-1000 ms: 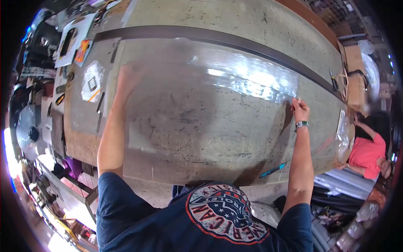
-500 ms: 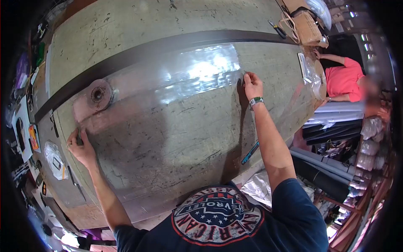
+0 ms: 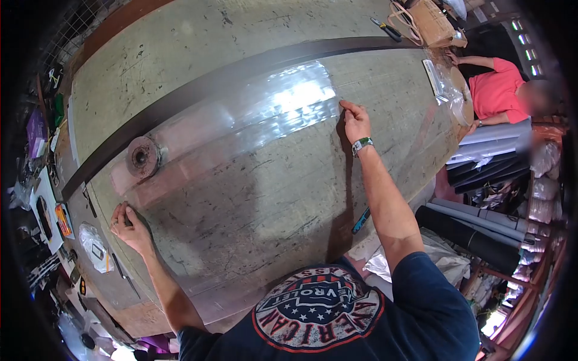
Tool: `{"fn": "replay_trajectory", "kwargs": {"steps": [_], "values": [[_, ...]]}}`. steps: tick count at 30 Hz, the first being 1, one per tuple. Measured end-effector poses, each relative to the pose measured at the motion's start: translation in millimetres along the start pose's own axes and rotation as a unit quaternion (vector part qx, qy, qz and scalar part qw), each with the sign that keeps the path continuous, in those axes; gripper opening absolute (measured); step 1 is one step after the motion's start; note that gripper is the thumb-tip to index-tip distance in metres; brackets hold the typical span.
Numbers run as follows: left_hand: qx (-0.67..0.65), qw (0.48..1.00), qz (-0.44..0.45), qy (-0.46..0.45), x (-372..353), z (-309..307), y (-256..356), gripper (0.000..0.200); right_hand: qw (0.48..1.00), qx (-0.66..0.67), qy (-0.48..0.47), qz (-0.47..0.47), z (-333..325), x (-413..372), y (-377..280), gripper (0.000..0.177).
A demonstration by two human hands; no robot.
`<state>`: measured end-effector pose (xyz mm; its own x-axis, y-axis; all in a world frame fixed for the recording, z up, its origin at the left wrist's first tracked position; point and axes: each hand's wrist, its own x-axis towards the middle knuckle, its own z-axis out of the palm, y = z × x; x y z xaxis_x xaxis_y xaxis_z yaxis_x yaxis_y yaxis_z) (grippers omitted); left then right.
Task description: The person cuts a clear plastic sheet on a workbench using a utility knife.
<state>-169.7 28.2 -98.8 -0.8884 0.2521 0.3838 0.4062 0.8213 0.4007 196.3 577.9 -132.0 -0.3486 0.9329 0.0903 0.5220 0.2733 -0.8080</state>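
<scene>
Blue cloth of a T-shirt [image 3: 337, 337] is seen nearest, at 6 o'clock. Just past it, a small blue tool [image 3: 361, 221] is laid at the near edge of the big worn table [image 3: 180, 36], at about 4 o'clock.

A clear plastic sheet [image 3: 253, 150] is spread across the middle of the table. Its left edge is gripped by the left hand [image 3: 129, 225] at 8 o'clock, with the fingers curled tight on it. Its right edge is touched by the right hand [image 3: 355, 120] at 1 o'clock, with the fingers held close together. Whether that edge is pinched or only pressed cannot be told.

A round roll core [image 3: 141, 157] is seen at 10 o'clock, just beyond the left hand, at the sheet's left end. A dark strip [image 3: 241, 66] is laid across the table along the far edge of the sheet.

Farther off, at 1 o'clock, a cardboard box [image 3: 430, 24] is set. A co-worker in a pink shirt [image 3: 497, 90] is seen at 2 o'clock.

The step in hand is judged to be the pulling and laying flat of the sheet. For the next move, an even pull from both ends would be needed, so that no folds or bubbles are left.
</scene>
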Motion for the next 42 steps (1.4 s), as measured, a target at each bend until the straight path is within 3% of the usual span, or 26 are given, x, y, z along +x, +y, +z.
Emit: {"fn": "replay_trajectory", "kwargs": {"steps": [6,8,10,12,15,16,18,20,21,22,24,26,32,33,37,40,42], "values": [[-0.038,0.999,-0.008,-0.011,-1,5,-9,0.029,1.000,0.011,-0.005,0.003,0,3,2,0.029],[-0.064,0.998,-0.008,-0.010,1,4,-19,0.030,0.989,0.074,-0.093,0.090,-10,12,-3,0.029],[-0.196,0.978,-0.075,-0.009,6,12,-40,0.034,0.960,0.189,-0.125,0.166,-29,16,-6,0.032],[-0.250,0.967,-0.051,0.028,-9,1,-29,0.035,0.982,0.094,-0.133,0.099,-73,-1,-26,0.035],[-0.173,0.982,-0.042,0.057,-50,-27,9,0.036,0.988,-0.003,-0.131,-0.082,-127,-21,-19,0.034],[-0.141,0.989,-0.019,0.039,-69,-36,31,0.035,0.979,-0.047,-0.138,-0.140,-149,-31,-18,0.034],[-0.077,0.997,0.023,0.009,-122,-48,88,0.034,0.967,-0.111,-0.198,-0.117,-188,-76,-34,0.031],[-0.105,0.979,0.153,-0.079,-177,-43,130,0.035,0.904,-0.192,-0.257,-0.282,-213,-111,-29,0.030],[-0.193,0.963,0.098,-0.159,-207,-46,173,0.034,0.895,-0.195,-0.275,-0.290,-218,-127,-25,0.031],[-0.185,0.949,0.187,-0.176,-230,-49,215,0.035,0.886,-0.199,-0.297,-0.295,-222,-144,-19,0.031],[-0.272,0.893,0.202,-0.296,-277,-46,286,0.044,0.862,-0.200,-0.345,-0.313,-223,-162,-10,0.034],[-0.271,0.878,0.251,-0.305,-309,-36,337,0.050,0.839,-0.202,-0.378,-0.335,-224,-177,-2,0.036],[-0.195,0.909,0.255,-0.265,-344,-21,374,0.041,0.831,-0.151,-0.372,-0.385,-213,-174,27,0.032],[-0.186,0.915,0.251,-0.256,-346,-18,376,0.032,0.833,-0.118,-0.363,-0.401,-211,-170,28,0.022],[-0.189,0.922,0.216,-0.261,-349,-18,380,0.021,0.799,-0.117,-0.449,-0.381,-211,-147,33,0.015],[-0.203,0.926,0.187,-0.258,-355,-19,381,0.016,0.808,-0.061,-0.460,-0.364,-222,-116,26,0.015],[-0.229,0.929,0.164,-0.240,-360,-28,379,0.013,0.844,-0.011,-0.442,-0.303,-228,-89,10,0.015]]}}
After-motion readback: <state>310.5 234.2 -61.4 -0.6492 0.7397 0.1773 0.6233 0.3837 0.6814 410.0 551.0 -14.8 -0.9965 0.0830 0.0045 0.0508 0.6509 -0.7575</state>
